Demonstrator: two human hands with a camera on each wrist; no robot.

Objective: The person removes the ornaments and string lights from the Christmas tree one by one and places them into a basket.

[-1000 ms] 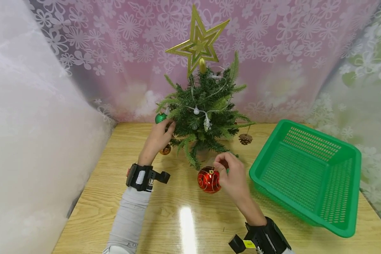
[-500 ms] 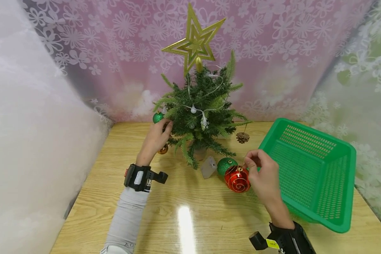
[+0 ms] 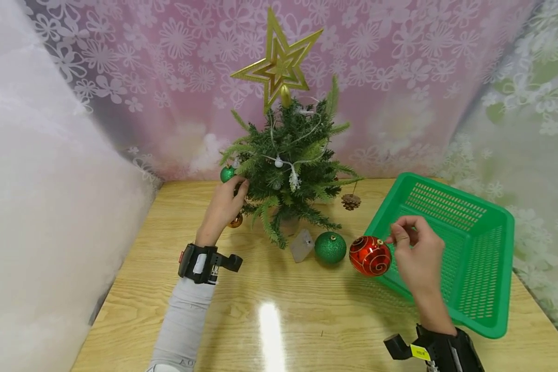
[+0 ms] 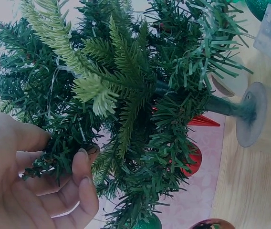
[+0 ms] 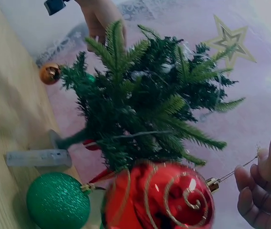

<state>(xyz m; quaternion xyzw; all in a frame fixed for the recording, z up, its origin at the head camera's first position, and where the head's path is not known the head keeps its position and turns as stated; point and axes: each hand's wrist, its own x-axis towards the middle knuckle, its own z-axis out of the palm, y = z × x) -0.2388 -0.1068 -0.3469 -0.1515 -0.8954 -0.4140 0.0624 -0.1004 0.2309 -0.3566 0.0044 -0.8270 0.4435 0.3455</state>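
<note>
My right hand [image 3: 418,253] pinches the gold string of a red bauble [image 3: 370,256] with gold swirls. The bauble hangs beside the green basket's near left side; in the right wrist view the string [image 5: 240,167] runs from its gold cap to my fingertips. My left hand [image 3: 223,206] is at the left side of a small Christmas tree [image 3: 293,160]. In the left wrist view its thumb and curled fingers hold a dark green branch [image 4: 54,160]. A glittery green bauble [image 3: 330,248] stands on the table, left of the red one.
The green basket [image 3: 504,268] stands at the right. A small whitish box [image 3: 302,246] lies before the tree. A gold star [image 3: 279,62] tops the tree; a pine cone [image 3: 351,202], a small green bauble [image 3: 227,173] and a copper bauble [image 3: 235,221] hang low on it.
My right hand has moved right with the red bauble, from in front of the tree to the basket, uncovering the green bauble and whitish box. The left hand stays at the branch.
</note>
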